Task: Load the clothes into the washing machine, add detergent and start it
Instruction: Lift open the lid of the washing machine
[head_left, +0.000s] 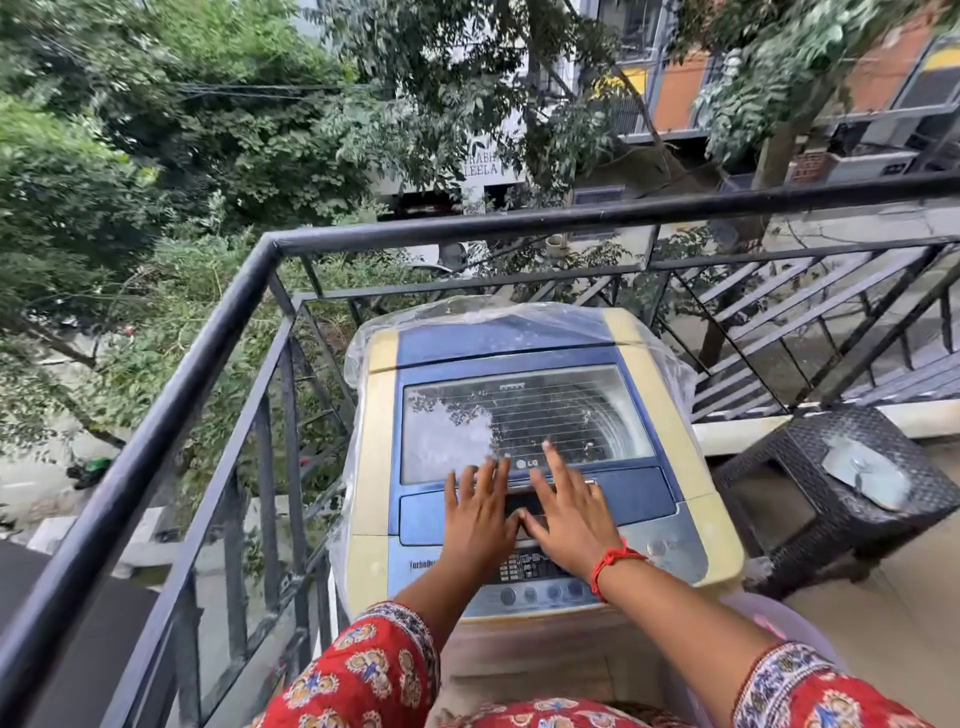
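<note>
A top-loading washing machine, blue and yellowed cream, stands on a balcony with its glass lid closed and a clear plastic sheet bunched behind it. My left hand lies flat with fingers spread on the lid's front edge. My right hand lies beside it, fingers spread too, thumbs nearly touching over the dark handle recess. Both hands hold nothing. The control panel with its buttons lies under my wrists. No clothes or detergent show.
A black metal railing runs close along the machine's left and back sides. A dark wicker stool with a flat grey object on top stands right of the machine. A pale pink tub rim shows near my right forearm.
</note>
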